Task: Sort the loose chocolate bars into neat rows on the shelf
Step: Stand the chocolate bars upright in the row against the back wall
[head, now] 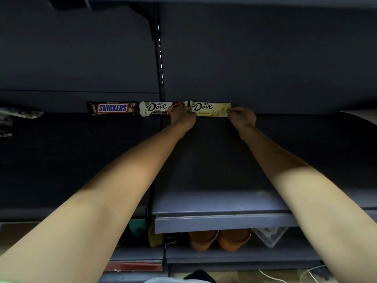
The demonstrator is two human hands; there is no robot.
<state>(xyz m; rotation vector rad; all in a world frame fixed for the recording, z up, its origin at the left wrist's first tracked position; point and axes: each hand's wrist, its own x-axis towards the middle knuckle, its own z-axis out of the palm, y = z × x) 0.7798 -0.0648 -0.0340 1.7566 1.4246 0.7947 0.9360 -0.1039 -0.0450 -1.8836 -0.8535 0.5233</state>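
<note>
Pale Dove [211, 108]: stands on its long edge at the back of the shelf [214, 160], face towards the camera, against the back panel [265, 58]; it is the right-most bar of a row of three.
Left grip [182, 117]: fingers curled, pinching the left end of the pale Dove; the hand also hides the right end of the next bar.
Right grip [242, 117]: fingers curled, pinching the right end of the pale Dove.
Arms: both bare and stretched far forward over the shelf to the back.
Brown Dove [157, 108]: just left of the pale Dove, on its long edge, end to end with it; whether the two touch is hidden by the left grip.
Snickers [112, 108]: left end of the row, on its long edge, close against the brown Dove.
Post [161, 64]: dark slotted upright in the back panel, above the brown Dove.
Loose wrappers [18, 114]: far left on the shelf, well apart from the row, lying untidily; print too blurred to read.
Lower shelf: two orange pots [220, 238] side by side, a clear tub [269, 235] to their right, a green thing [137, 227] to their left.
Floor: a white cable [306, 272] at lower right.
</note>
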